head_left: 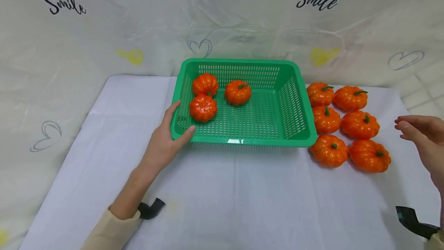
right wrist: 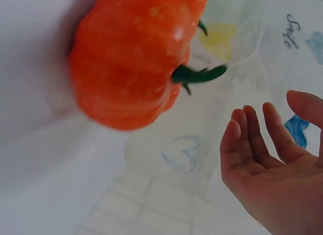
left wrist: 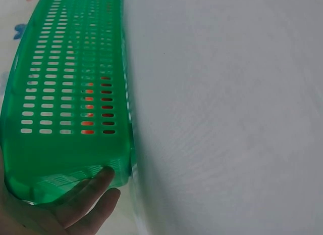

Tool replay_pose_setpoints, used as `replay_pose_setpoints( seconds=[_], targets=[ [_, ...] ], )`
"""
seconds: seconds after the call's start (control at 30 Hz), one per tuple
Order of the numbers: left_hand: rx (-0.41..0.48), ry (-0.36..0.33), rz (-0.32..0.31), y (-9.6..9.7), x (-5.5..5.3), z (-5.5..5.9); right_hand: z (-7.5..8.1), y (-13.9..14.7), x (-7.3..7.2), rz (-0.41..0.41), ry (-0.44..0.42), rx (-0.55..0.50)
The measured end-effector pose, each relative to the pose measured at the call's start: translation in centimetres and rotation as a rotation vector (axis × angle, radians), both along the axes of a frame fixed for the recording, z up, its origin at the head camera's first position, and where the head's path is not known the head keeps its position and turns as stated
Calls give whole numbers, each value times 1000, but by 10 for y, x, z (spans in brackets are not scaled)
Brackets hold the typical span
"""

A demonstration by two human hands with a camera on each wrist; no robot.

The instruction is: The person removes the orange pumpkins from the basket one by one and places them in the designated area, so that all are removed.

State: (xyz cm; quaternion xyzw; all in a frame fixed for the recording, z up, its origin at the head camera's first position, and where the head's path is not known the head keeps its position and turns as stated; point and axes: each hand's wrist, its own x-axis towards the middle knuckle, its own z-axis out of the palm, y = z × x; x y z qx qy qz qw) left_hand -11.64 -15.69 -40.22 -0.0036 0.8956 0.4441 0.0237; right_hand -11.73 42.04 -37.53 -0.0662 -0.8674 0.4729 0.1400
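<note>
My left hand (head_left: 162, 144) grips the left end of a green plastic basket (head_left: 256, 141); its thumb lies over the front rim and its fingers lie against the end wall (left wrist: 65, 154). Three orange toy pumpkins sit inside: a back-left pumpkin (head_left: 205, 84), a front-left pumpkin (head_left: 203, 108) with no stem showing, and another pumpkin (head_left: 237, 92) right of them. My right hand (head_left: 424, 136), fingers loosely bent and holding nothing, hovers right of several more pumpkins. Nearest to it are a middle-row pumpkin (head_left: 360, 125) and a front-row pumpkin (head_left: 370, 156).
The basket stands at the back of a table with a white cloth (head_left: 239, 200). Close against its right side the other pumpkins (head_left: 326, 119) stand in two columns. A pale printed sheet (head_left: 249, 22) with "Smile" lettering hangs behind the table.
</note>
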Motion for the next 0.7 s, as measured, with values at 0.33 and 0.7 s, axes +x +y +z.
replay_pose_setpoints(
  seconds=[0.33,0.7],
  targets=[
    [1,-3,1,0,1,0,21,-41,-7,-14,-124,129],
    [3,6,1,0,1,1,27,-65,-16,68,-119,106]
  ],
)
